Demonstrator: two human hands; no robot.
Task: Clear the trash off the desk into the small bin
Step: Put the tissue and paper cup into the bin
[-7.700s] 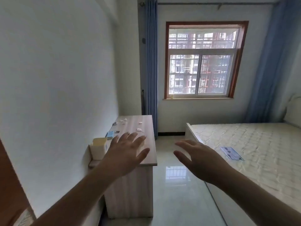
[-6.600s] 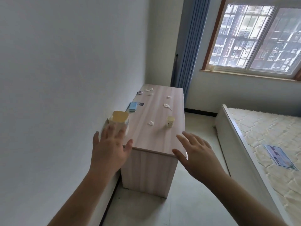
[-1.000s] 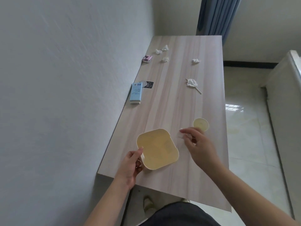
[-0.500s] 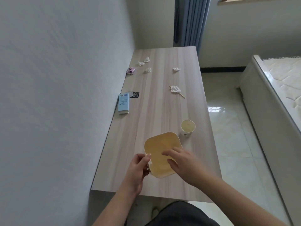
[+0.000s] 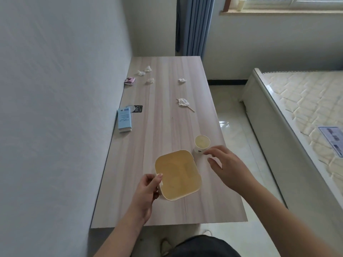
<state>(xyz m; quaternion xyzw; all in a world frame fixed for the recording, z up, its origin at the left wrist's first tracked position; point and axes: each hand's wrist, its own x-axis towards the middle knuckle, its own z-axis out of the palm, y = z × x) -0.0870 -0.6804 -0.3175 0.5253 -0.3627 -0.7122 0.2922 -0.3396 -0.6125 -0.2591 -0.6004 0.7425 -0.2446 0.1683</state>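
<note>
Partly hidden: bin point(image 5: 178, 175) wall behind left hand point(image 5: 146, 190); contents indiscernible.

Both forearms bare, no sleeves in view. Left hand point(image 5: 146, 190) and right hand point(image 5: 228, 167) bare: no gloves, rings, watch. Dark trousers point(image 5: 202, 246) at bottom edge. Light shoe point(image 5: 165, 244) below, partly hidden.

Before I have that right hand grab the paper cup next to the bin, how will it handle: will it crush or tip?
The paper cup looks thin-walled and open-topped, so it probably dents under a firm pinch. It seems empty, so it is likely very light and may tip or skid if the right hand nudges it first. It stands close beside the bin, so a sideways knock could push it against the rim.
</note>
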